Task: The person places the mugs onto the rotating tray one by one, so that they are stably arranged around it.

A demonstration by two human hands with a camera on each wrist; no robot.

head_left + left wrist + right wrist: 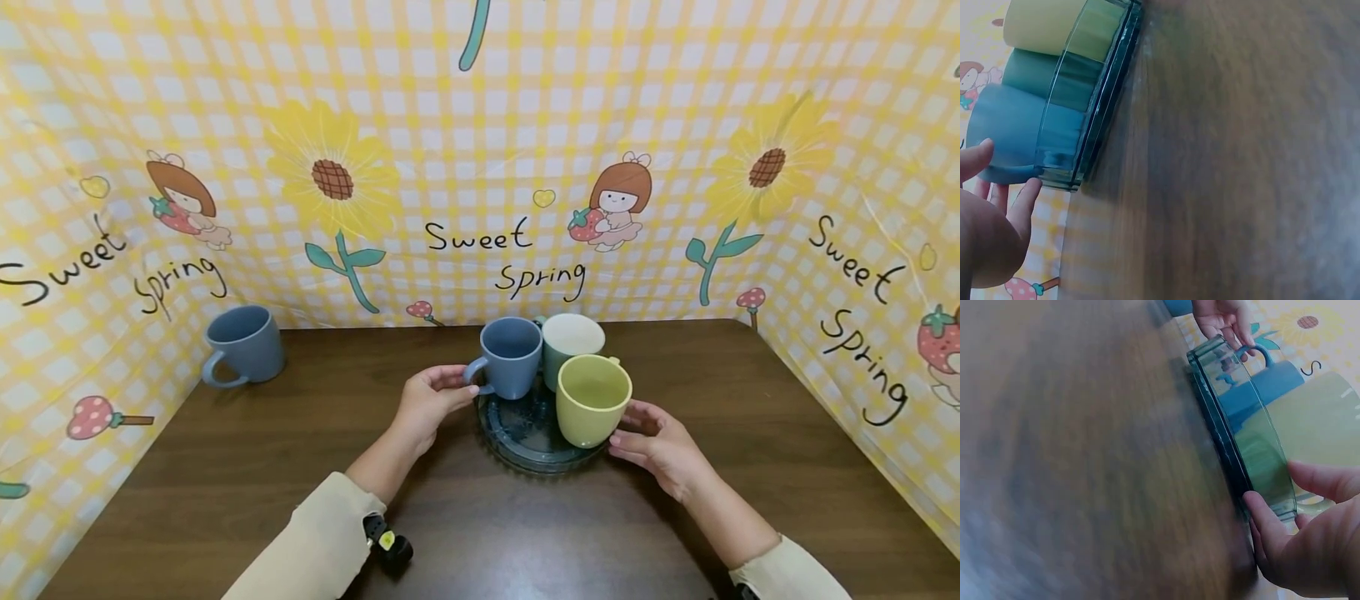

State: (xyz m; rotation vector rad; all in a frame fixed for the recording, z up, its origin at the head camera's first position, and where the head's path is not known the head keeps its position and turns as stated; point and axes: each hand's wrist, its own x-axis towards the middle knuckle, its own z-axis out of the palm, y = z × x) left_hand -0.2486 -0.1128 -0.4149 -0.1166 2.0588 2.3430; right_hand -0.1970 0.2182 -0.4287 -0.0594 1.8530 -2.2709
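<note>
A round clear glass dish (536, 454) bears three mugs: a blue mug (512, 367), a green mug (573, 333) with a pale inside, and a yellow-green mug (592, 408) at the front right. My left hand (423, 404) pinches the blue mug's handle, thumb in front, fingertips right at the dish's rim in the left wrist view. On the other side, my right hand (663, 450) grips the dish's wall beside the yellow-green mug. In the right wrist view one fingertip (1254, 500) is low on the dish, another digit up by its rim.
Another blue mug (247, 346) stands upright at the back left of the brown wooden table (315, 358), its handle towards the left. A yellow checked cloth (480, 167) with flowers and lettering encloses the back and both sides.
</note>
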